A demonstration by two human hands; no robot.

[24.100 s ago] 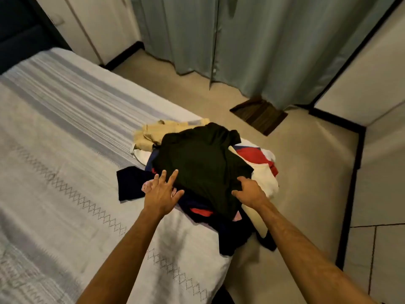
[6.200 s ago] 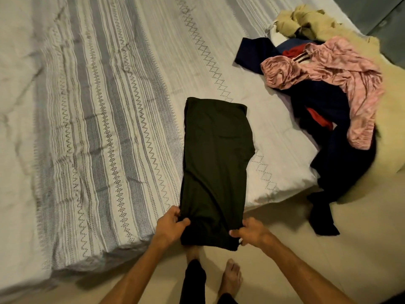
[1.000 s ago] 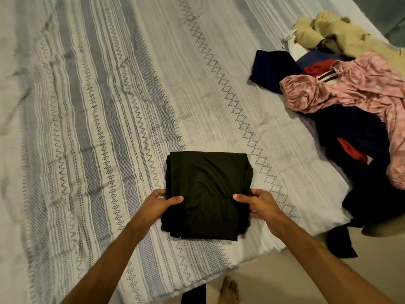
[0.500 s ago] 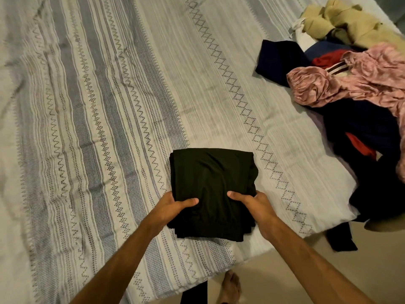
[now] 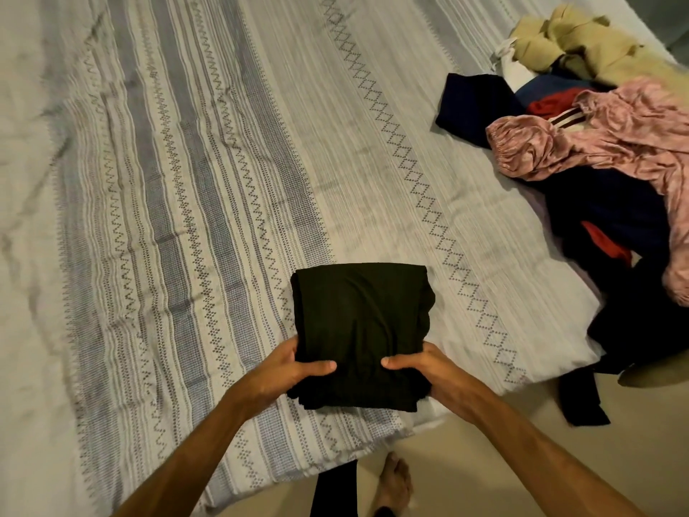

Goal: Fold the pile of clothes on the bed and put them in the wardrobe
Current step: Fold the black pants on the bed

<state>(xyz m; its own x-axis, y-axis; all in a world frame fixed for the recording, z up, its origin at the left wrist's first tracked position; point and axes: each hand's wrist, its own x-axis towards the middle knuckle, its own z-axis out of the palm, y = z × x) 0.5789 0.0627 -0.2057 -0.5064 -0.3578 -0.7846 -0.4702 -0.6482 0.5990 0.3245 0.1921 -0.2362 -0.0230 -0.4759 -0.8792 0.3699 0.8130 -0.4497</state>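
A folded black garment (image 5: 359, 322) lies as a compact rectangle near the bed's front edge. My left hand (image 5: 287, 371) grips its near left side, thumb on top. My right hand (image 5: 425, 371) grips its near right side the same way. The unfolded pile of clothes (image 5: 611, 188) sits at the bed's right corner: a pink garment (image 5: 611, 143) on top, dark navy and red pieces under it, a beige one (image 5: 570, 42) behind. The wardrobe is out of view.
The bed (image 5: 186, 181) has a white and grey patterned cover stretching left and back. Beige floor (image 5: 466, 453) runs along the front, with my bare foot (image 5: 397, 486) on it. A dark garment end (image 5: 581, 401) hangs off the bed corner to the floor.
Over the last second my hands slid from the sides of the folded black garment toward its near edge and took a firmer hold, thumbs closer together. The pile has not moved.
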